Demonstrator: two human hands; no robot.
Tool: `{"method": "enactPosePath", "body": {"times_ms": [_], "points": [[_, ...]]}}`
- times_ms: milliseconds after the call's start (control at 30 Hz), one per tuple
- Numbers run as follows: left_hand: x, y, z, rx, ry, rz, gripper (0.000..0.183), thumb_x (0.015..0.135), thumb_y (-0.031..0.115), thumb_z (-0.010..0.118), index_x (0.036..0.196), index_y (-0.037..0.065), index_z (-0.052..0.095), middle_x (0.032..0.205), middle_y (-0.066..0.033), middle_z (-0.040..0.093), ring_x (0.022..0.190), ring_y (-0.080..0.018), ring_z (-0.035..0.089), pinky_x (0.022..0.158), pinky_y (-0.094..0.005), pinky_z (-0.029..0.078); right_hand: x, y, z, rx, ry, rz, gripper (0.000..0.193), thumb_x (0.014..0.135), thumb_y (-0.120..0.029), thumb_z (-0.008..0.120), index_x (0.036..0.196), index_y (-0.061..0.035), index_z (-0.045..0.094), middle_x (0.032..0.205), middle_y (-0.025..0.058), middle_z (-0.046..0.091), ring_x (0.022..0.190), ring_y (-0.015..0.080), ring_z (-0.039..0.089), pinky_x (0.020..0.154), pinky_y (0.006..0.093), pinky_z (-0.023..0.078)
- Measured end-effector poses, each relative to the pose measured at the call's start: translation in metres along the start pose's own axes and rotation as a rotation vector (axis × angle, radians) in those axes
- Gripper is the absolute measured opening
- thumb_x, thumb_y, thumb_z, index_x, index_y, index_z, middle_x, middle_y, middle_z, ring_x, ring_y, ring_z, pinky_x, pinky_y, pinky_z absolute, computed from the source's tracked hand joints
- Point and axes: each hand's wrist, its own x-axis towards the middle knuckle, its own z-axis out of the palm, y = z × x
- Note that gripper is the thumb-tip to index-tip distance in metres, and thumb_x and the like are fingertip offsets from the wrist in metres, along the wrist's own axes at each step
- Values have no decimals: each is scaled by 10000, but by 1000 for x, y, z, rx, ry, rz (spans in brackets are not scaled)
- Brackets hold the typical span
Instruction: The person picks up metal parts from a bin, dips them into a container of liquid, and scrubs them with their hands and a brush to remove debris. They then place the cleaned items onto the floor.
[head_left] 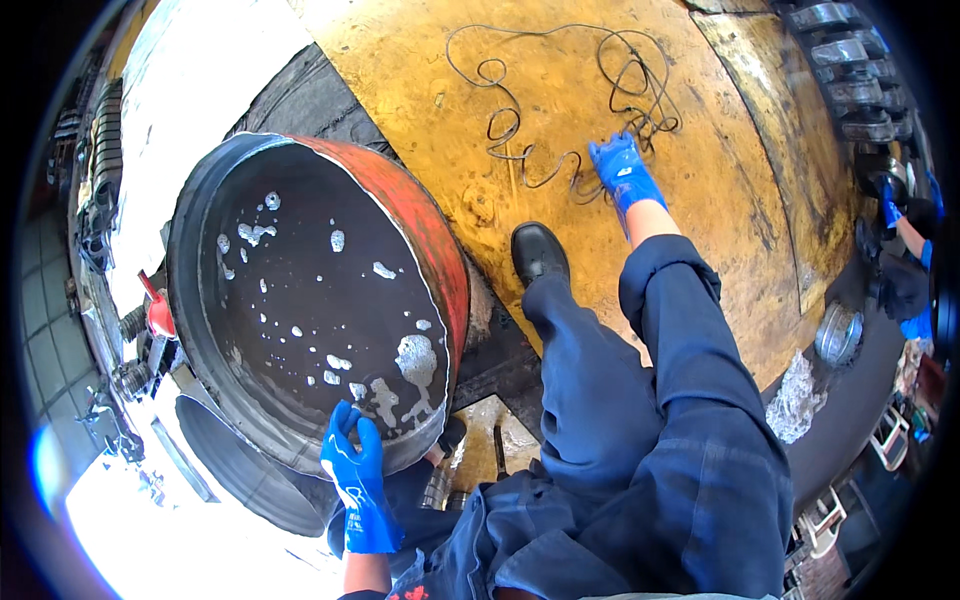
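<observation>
A cut-down red drum (420, 205) stands at my left, holding dark liquid (310, 265) with patches of white foam (415, 358). My left hand (355, 465), in a wet blue rubber glove, is at the drum's near rim. Its fingers are apart and slightly bent, with nothing seen in them. Far ahead, my right hand (622, 170), in a matching glove, reaches down to a thin dark wire (510, 115) lying in loose loops on the yellow floor plate (720, 200). Its fingers look curled around the wire beside a tangled part; the exact hold is partly hidden.
My black shoe (540, 253) stands on the plate. Metal parts (855, 75) are stacked at the far right, near another person's blue-gloved hand (890, 205). A round metal piece (838, 333) lies at the right. A red-handled tool (157, 310) is left of the drum.
</observation>
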Motion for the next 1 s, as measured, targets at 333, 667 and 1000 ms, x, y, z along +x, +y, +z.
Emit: {"method": "enactPosePath", "body": {"times_ms": [333, 667, 1000], "points": [[-6, -15, -9, 35, 88, 44, 400, 910, 187, 704, 1259, -7, 671, 1069, -170, 765, 975, -270, 757, 870, -379, 588, -60, 70, -101, 156, 240, 241, 226, 942, -174, 611, 1092, -170, 781, 1094, 114, 767, 1019, 292, 748, 778, 462, 597], [0, -14, -5, 82, 163, 82, 328, 931, 256, 594, 1154, 49, 718, 964, -169, 766, 895, -340, 744, 827, -437, 577, -214, 194, -291, 292, 1182, 235, 164, 944, -237, 581, 968, -129, 703, 923, 154, 738, 872, 377, 720, 730, 505, 559], [-7, -20, -10, 188, 132, 34, 372, 939, 328, 576, 1193, 84, 696, 1113, -172, 745, 1043, -371, 714, 921, -475, 557, -395, 166, -432, 292, 1432, 101, 162, 935, -237, 588, 953, -132, 710, 906, 159, 738, 859, 377, 722, 718, 506, 560]]}}
